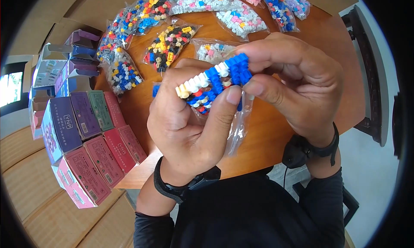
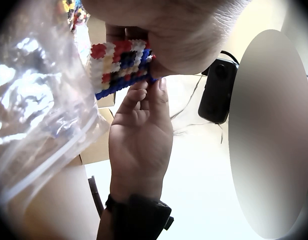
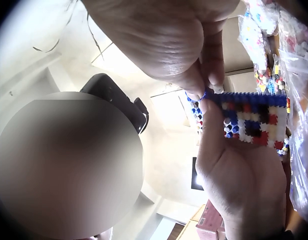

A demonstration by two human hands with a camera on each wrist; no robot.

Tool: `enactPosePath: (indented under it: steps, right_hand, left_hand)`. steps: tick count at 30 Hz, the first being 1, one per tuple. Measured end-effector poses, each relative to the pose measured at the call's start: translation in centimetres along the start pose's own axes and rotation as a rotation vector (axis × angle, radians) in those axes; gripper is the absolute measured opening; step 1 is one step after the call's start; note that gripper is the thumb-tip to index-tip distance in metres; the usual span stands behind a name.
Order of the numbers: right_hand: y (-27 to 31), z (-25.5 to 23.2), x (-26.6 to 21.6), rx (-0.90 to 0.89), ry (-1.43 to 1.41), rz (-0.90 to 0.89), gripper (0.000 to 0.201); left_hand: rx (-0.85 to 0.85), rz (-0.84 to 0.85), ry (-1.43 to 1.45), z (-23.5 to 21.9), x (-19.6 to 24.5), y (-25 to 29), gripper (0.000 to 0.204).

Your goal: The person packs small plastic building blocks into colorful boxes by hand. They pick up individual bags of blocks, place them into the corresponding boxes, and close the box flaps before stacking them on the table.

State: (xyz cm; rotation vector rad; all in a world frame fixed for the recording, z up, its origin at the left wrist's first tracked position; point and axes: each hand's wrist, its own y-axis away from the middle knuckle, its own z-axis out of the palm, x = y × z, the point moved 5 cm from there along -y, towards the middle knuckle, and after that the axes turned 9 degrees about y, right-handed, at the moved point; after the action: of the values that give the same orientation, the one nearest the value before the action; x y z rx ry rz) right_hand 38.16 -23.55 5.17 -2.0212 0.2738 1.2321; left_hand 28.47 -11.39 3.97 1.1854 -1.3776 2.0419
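A small model of interlocking mini bricks (image 1: 212, 81) in blue, white, red and cream is held up over the table between both hands. My left hand (image 1: 189, 129) grips its body, thumb on the near face and fingers behind. With thumb and index finger, my right hand (image 1: 308, 82) pinches the blue end at the right. In the right wrist view, the model (image 3: 251, 120) shows a patterned face with a blue row along its top edge. Below the hands lies a clear plastic bag (image 1: 238, 134), partly hidden by the left hand.
Bags of coloured mini bricks (image 1: 170, 45) spread along the back of the wooden table (image 1: 276, 142), white and pink ones (image 1: 242, 19) among them. On the left stand closed boxes (image 1: 88, 170), with opened boxes (image 1: 56, 60) behind. Both wrists wear strapped cameras (image 1: 297, 151).
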Motion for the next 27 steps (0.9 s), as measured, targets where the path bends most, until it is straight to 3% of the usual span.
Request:
enactPosePath:
  steps: [7, 13, 18, 27]
  right_hand:
    - [-0.09, -0.11, 0.01, -0.006, 0.050, -0.014, 0.031]
    - [-0.15, -0.23, 0.18, -0.023, 0.020, 0.005, 0.032]
    - [-0.17, -0.17, 0.34, -0.012, -0.058, 0.045, 0.030]
    - [-0.11, 0.19, 0.75, 0.014, -0.184, 0.088, 0.025]
  left_hand:
    - [0.007, -0.059, -0.053, -0.03, 0.10, 0.09, 0.019]
    - [0.023, -0.143, 0.138, 0.06, -0.44, 0.18, 0.017]
    - [-0.026, -0.046, 0.064, 0.03, -0.23, -0.08, 0.018]
    - [-0.031, -0.110, -0.106, -0.11, 0.29, 0.43, 0.028]
